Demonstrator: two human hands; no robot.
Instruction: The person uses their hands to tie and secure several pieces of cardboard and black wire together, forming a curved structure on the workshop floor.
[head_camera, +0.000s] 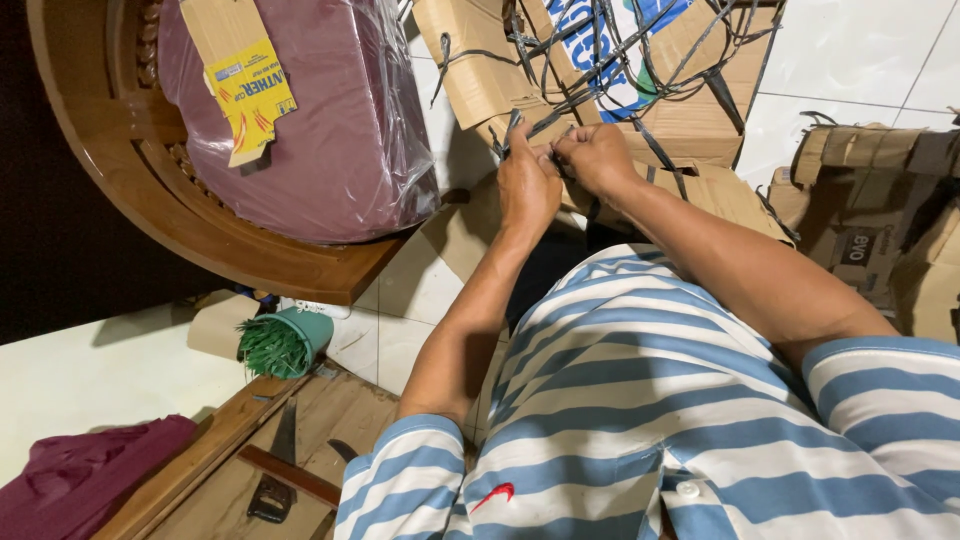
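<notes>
While both hands (565, 165) pinch together on black strap (560, 100), strap runs diagonally up-right, over cardboard (690, 120).

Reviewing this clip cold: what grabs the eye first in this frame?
Both hands meet at top centre, the left hand and right hand pinching dark plastic straps tangled over flattened cardboard boxes. At upper left, a maroon cushion wrapped in clear plastic sits on a wooden chair. A green cup of green sticks lies on its side below the chair.
</notes>
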